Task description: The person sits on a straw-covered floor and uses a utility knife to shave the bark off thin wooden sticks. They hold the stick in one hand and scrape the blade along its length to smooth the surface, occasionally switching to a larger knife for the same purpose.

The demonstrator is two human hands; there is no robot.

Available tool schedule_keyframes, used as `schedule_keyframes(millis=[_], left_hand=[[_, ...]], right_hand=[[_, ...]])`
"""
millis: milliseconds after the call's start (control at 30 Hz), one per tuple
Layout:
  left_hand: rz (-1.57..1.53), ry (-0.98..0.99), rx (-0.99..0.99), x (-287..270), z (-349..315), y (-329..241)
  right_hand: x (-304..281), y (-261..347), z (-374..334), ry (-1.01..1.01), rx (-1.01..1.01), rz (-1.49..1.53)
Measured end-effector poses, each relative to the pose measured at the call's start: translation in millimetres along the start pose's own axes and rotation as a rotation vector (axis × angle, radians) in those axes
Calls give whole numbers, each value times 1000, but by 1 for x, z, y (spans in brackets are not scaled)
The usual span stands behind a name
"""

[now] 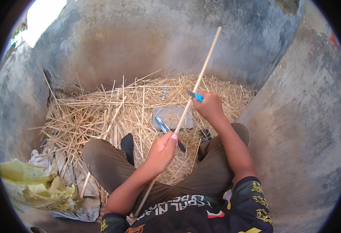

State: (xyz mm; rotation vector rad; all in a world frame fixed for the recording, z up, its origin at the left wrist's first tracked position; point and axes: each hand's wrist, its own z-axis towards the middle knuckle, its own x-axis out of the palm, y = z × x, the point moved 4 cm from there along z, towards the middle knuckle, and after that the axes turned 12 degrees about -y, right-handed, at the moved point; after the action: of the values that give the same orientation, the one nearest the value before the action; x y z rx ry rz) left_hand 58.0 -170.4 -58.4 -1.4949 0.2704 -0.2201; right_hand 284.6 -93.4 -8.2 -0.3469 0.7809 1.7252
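Observation:
A long, thin pale stick, apparently wood or bamboo (207, 60), slants from my lap up toward the far right. My left hand (162, 152) is closed around its lower middle, thumb laid along it. Higher up, my right hand (210, 106) grips a small knife with a blue handle (198, 97); its short dark blade lies against the stick. Beneath the stick, a larger knife (162, 124) rests across a flat grey block (188, 123). Its blade is shiny, and my left hand partly covers it, with the dark handle end showing beyond.
Straw-like shavings (213, 83) cover the floor between my bent legs and the wall (139, 42). Loose split sticks (81, 120) pile up at left. A small silvery-blue item (164, 92) lies on the shavings. Yellowish sacking (42, 190) sits at near left.

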Motion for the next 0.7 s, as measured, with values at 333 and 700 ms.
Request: schedule_keyframes(millis=[333,700], left_hand=[[210,18,101,26,-45,-1],[274,241,55,50,-71,1]], right_hand=[[-27,-38,18,38,220,-42],[-62,-177,39,-201,589,-74]])
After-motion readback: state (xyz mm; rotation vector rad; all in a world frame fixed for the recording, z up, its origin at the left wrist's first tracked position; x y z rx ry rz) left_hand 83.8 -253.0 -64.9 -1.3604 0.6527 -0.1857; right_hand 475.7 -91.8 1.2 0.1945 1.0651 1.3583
